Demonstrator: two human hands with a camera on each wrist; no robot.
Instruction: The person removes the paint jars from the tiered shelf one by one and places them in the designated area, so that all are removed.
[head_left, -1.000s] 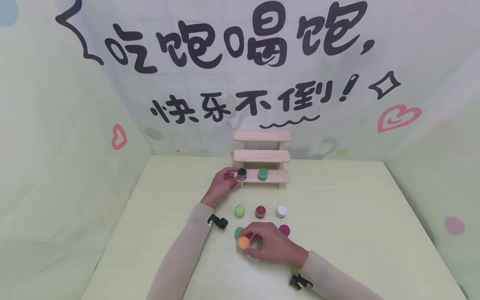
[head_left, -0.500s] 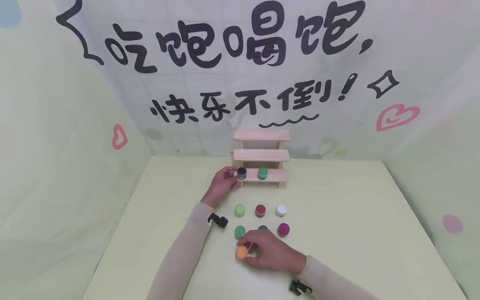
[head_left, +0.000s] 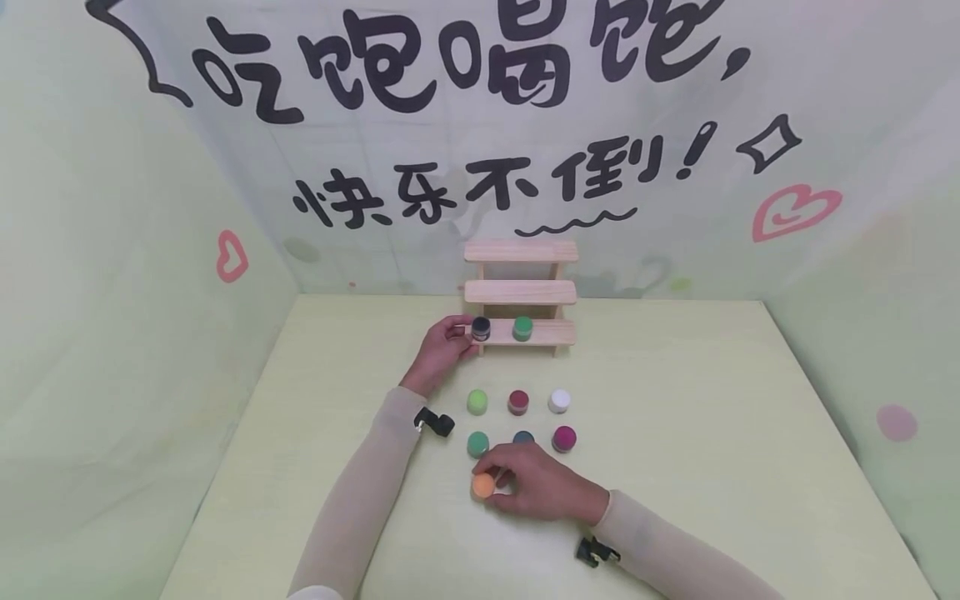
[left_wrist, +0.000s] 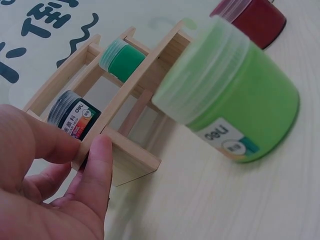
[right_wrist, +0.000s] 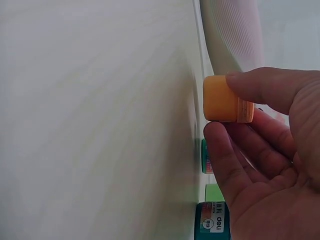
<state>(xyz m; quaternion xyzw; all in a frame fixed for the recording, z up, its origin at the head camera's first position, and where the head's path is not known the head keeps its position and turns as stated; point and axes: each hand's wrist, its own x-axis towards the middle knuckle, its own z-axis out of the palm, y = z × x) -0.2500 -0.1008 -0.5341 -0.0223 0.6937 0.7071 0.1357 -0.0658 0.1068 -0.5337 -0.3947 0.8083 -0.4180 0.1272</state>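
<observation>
My left hand [head_left: 441, 350] grips the left end of the lowest step of a small three-step wooden rack [head_left: 520, 292]. In the left wrist view its thumb and fingers pinch the board end, close by a black paint jar [left_wrist: 80, 117]. A green paint jar [head_left: 522, 328] stands on the same step, to the right. Low over the near table, my right hand [head_left: 540, 483] pinches an orange paint jar [head_left: 482, 485] between thumb and fingers. The right wrist view shows this orange jar's side [right_wrist: 220, 99] and the fingertips around it.
Between rack and right hand stand two rows of paint jars: light green [head_left: 477, 402], dark red [head_left: 518, 402] and white [head_left: 559, 401] behind; teal-green [head_left: 477, 443], dark blue [head_left: 523, 437] and magenta [head_left: 564, 438] in front. The hand partly covers the blue one. A printed cloth [head_left: 390, 250] hangs behind.
My right hand has drawn the orange jar back toward me, uncovering the teal-green jar and part of the blue one. The left hand keeps its grip on the rack. The head view has tilted slightly down.
</observation>
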